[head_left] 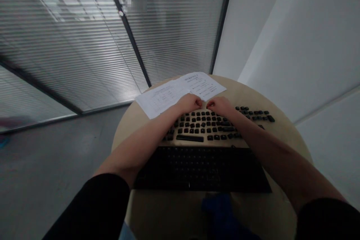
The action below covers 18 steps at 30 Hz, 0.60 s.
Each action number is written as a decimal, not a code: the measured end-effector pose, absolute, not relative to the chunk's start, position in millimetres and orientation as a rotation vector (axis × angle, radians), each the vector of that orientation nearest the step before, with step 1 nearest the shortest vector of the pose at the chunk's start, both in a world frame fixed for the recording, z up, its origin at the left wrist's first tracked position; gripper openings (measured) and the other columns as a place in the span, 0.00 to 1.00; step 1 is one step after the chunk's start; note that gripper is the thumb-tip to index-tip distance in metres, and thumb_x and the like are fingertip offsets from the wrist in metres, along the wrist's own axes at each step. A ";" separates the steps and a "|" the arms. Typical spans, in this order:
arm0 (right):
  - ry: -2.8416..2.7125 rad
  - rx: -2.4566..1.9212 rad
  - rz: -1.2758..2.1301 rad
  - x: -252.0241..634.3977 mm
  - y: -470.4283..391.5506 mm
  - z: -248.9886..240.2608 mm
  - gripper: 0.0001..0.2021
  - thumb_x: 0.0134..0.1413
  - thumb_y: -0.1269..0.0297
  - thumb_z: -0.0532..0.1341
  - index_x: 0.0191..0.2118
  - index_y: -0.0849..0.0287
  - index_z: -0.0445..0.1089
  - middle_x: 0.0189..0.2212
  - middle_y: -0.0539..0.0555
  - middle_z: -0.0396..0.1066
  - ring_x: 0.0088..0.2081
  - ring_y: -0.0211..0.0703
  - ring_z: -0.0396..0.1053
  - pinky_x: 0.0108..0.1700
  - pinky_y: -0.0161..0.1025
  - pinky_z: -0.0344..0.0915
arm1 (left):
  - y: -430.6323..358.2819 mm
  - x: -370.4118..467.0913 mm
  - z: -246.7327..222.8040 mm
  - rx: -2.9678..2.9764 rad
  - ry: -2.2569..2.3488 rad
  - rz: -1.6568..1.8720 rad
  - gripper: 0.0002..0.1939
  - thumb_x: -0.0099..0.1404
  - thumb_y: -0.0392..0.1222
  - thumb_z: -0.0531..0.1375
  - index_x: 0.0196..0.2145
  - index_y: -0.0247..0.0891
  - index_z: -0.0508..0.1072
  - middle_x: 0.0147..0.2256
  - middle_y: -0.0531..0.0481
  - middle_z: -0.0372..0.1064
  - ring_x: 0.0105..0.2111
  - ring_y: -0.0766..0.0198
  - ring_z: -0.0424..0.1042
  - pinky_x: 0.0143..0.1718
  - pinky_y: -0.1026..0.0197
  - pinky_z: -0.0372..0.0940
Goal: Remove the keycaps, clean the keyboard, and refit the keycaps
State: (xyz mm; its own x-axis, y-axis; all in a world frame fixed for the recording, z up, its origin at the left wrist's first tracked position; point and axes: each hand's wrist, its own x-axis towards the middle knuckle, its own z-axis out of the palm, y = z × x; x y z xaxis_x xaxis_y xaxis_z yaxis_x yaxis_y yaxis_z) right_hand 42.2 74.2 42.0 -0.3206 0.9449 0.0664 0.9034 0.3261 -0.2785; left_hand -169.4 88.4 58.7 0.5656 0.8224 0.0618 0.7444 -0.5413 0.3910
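Observation:
My left hand [189,102] is at the far side of the rows of loose black keycaps [203,125], its fingers curled in and partly over the papers' edge. Just to its right, my right hand [220,105] has its fingers pinched together above the top row. Whatever sits between the fingers of either hand is too small to tell. The keycaps lie apart on the table in keyboard order, with a long space bar [190,138] at the front. Nearer to me is a black keyboard [202,168], beneath my forearms.
White printed sheets [157,99] lie at the back of the round wooden table [284,131]. Something dark blue [221,210], perhaps cloth, is at the near edge. A glass partition with blinds [174,26] stands behind, and a white wall [315,45] rises at the right.

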 end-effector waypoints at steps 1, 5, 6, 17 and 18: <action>-2.345 -1.645 0.329 41.3 59.6 44.2 0.11 0.59 0.65 0.64 0.44 0.54 0.82 0.40 0.55 0.82 0.44 0.49 0.78 0.49 0.42 0.71 | 70.3 -181.2 66.2 2.469 1.286 0.372 0.08 0.61 0.39 0.63 0.37 0.40 0.82 0.35 0.50 0.79 0.35 0.63 0.73 0.41 0.60 0.64; -2.158 -1.304 0.774 24.1 -26.5 41.8 0.09 0.56 0.65 0.67 0.42 0.54 0.82 0.35 0.51 0.83 0.36 0.45 0.80 0.42 0.38 0.74 | -22.0 -232.1 74.5 2.459 1.138 0.607 0.06 0.65 0.44 0.63 0.36 0.43 0.81 0.34 0.53 0.78 0.35 0.63 0.74 0.41 0.60 0.65; -2.176 -1.228 0.824 16.6 -47.6 38.6 0.09 0.56 0.66 0.67 0.42 0.53 0.82 0.37 0.51 0.83 0.37 0.44 0.80 0.42 0.38 0.74 | -43.2 -241.5 70.0 2.462 1.121 0.620 0.06 0.65 0.44 0.63 0.35 0.43 0.80 0.33 0.53 0.78 0.36 0.63 0.74 0.43 0.59 0.65; -2.379 -1.186 0.590 -26.7 -91.3 17.3 0.08 0.60 0.67 0.64 0.41 0.50 0.82 0.43 0.51 0.82 0.45 0.47 0.79 0.49 0.43 0.72 | -93.6 -251.3 20.4 2.301 1.220 0.624 0.03 0.64 0.37 0.66 0.36 0.43 0.80 0.36 0.53 0.79 0.39 0.60 0.75 0.45 0.57 0.67; -2.403 -1.186 0.566 -27.1 -92.0 17.5 0.08 0.61 0.67 0.64 0.41 0.50 0.82 0.43 0.51 0.82 0.45 0.47 0.79 0.50 0.43 0.72 | -93.6 -251.6 21.3 2.310 1.208 0.619 0.03 0.64 0.37 0.66 0.36 0.43 0.80 0.36 0.53 0.79 0.39 0.60 0.75 0.45 0.57 0.67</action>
